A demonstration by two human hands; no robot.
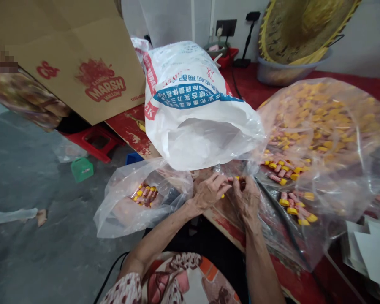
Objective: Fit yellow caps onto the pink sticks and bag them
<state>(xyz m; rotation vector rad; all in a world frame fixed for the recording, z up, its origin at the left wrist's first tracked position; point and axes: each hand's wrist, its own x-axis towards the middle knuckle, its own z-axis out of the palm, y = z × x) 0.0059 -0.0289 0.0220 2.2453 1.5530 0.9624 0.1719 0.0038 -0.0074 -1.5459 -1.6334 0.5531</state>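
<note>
My left hand (pixel 209 192) and my right hand (pixel 247 196) meet over the table's front edge. Between their fingertips is a small pink tube with a yellow cap (pixel 237 178), partly covered by the fingers. Both hands are closed in a pinch around it. A bit of yellow (pixel 222 196) shows just below my left fingers; what it belongs to is hidden. To the left, an open clear plastic bag (pixel 112 211) holds several similar capped tubes (pixel 147 194). On the right, a large clear bag (pixel 332 194) contains a heap of them (pixel 319 122), with some near its mouth (pixel 299 209).
A white printed sack (pixel 190 126) lies open toward me, white material inside. Behind it stand a cardboard carton (pixel 91 55), a blue-grey basin (pixel 281 74) and a yellow-rimmed round tray (pixel 307 29). White boxes (pixel 372 253) sit at right. A person's patterned sleeve (pixel 25 93) shows at left above a red stool (pixel 98 141).
</note>
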